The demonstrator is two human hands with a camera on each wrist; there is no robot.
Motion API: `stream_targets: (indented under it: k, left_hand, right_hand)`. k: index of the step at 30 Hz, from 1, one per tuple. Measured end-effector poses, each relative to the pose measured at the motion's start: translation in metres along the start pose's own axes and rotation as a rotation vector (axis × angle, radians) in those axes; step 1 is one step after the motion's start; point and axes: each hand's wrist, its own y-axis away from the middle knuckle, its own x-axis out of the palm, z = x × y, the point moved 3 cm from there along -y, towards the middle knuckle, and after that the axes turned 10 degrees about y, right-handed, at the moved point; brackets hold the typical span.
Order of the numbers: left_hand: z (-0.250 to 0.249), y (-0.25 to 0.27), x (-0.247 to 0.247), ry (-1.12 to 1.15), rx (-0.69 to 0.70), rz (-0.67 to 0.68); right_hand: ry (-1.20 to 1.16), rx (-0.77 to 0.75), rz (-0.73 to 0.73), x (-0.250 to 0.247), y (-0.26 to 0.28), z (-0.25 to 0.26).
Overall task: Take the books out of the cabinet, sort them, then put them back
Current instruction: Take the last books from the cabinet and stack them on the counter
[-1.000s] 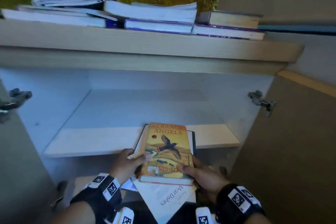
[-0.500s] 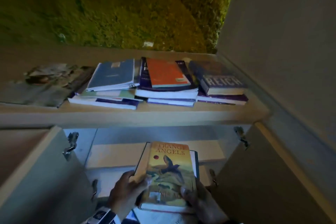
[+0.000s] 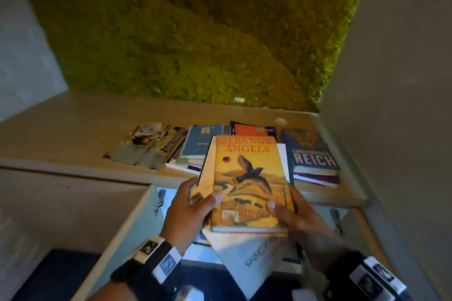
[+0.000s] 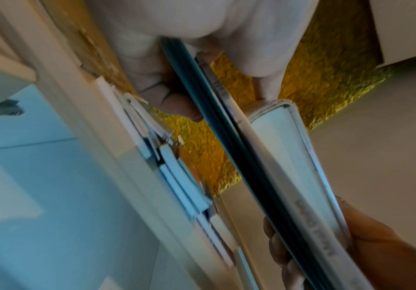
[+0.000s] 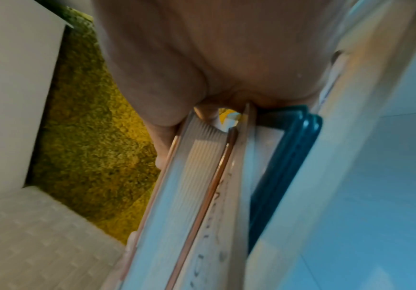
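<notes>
Both hands [image 3: 188, 210], book stack [image 3: 249, 178] raised higher

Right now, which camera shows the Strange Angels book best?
The head view: the Strange Angels book shows its whole cover and title. Both wrist views catch only blurred page edges of the held stack.

My head view is dim and warm, brightest on the yellow book cover [image 3: 247, 178] and the mossy green wall [image 3: 190, 32]. Its corners sink into shadow and straight edges bow outward there. Pale bluish light fills the open cabinet [image 4: 40, 176]. Both wrist views are smeared with motion blur; the nearest fingers [image 5: 177, 68] are soft and out of focus.
</notes>
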Motion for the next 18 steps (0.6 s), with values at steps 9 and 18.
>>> stream_targets:
  k: [9,18]
  left_hand:
    - [-0.044,-0.16,-0.111,-0.013,0.028,-0.131]
    - [-0.017,-0.322,-0.252,-0.26,-0.115,-0.214]
  right_hand:
    - [0.05,-0.037,0.008,0.089,-0.204,0.033]
    - [0.169,-0.019,0.133,0.197,-0.398,-0.002]
